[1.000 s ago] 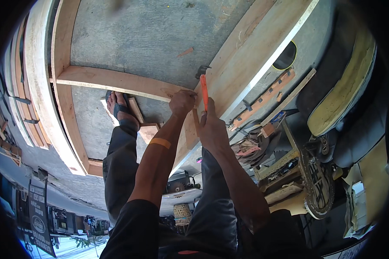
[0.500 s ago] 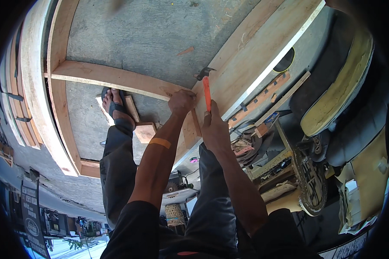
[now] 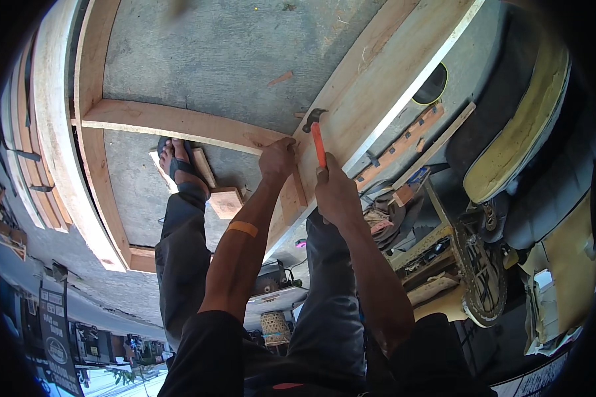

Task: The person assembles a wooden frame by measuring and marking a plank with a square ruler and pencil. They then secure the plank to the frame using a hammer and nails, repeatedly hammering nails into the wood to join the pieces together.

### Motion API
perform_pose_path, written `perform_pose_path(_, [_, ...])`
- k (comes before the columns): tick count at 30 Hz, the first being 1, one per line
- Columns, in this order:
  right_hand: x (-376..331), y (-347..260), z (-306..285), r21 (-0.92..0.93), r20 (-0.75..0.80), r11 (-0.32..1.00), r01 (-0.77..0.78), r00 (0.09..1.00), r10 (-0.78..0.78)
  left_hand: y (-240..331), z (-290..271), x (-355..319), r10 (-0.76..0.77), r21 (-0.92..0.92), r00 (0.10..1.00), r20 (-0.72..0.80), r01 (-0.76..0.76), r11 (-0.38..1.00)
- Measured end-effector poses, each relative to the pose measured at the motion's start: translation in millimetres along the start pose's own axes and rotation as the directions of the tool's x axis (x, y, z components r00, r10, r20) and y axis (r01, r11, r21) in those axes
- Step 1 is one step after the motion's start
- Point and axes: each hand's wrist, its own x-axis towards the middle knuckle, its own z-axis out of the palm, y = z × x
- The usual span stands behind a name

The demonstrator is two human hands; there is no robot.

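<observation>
My right hand (image 3: 338, 196) grips a claw hammer (image 3: 318, 145) by its orange handle. Its dark head is over the wide board (image 3: 371, 79), close to the corner where a crosspiece (image 3: 179, 121) meets that board. Beside the same corner, my left hand (image 3: 276, 161) has its fingers closed at the crosspiece's end; whatever is between them is too small or hidden to make out. A short upright block (image 3: 294, 197) stands against the board below my left hand. Both boards are pale, bare wood, part of a large frame.
My sandalled foot (image 3: 177, 162) stands inside the frame, next to wood offcuts (image 3: 225, 202). A long rail (image 3: 59, 132) runs along the left. To the right lie a notched wood strip (image 3: 400, 145), a rusty metal frame (image 3: 444, 245) and a padded seat (image 3: 516, 152). A woven basket (image 3: 275, 329) sits behind.
My right hand has shifted a little right and away from my body, and the hammer's head has turned slightly. My left hand keeps its place at the corner.
</observation>
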Motion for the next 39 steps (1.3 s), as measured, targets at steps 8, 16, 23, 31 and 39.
perform_pose_path(8, [7.3,-18.3,14.9,-0.03,-0.242,0.999,-0.016,0.97,0.008,-14.3,35.8,-177.2,0.036,-0.151,0.999,-0.011,-0.037,0.988])
perform_pose_path(16, [-2.7,-65.1,-54.9,0.24,-0.421,0.961,0.135,0.907,-0.022,-24.8,51.4,-160.4,0.03,-0.207,0.997,-0.068,-0.043,0.977])
perform_pose_path(23, [-0.7,-45.6,-18.0,-0.042,0.232,0.948,-0.316,0.92,0.317,-34.2,57.9,-159.0,0.078,-0.213,0.995,-0.06,-0.089,0.973])
perform_pose_path(31, [-10.5,-98.6,-44.8,-0.105,-0.313,0.961,0.254,0.909,-0.274,-31.2,45.3,-158.8,0.089,-0.225,0.996,0.004,-0.086,0.971])
perform_pose_path(39, [3.0,-9.3,0.6,-0.616,0.206,0.755,0.226,0.971,-0.123,-37.5,52.2,-157.6,0.079,-0.213,0.997,0.023,-0.072,0.974])
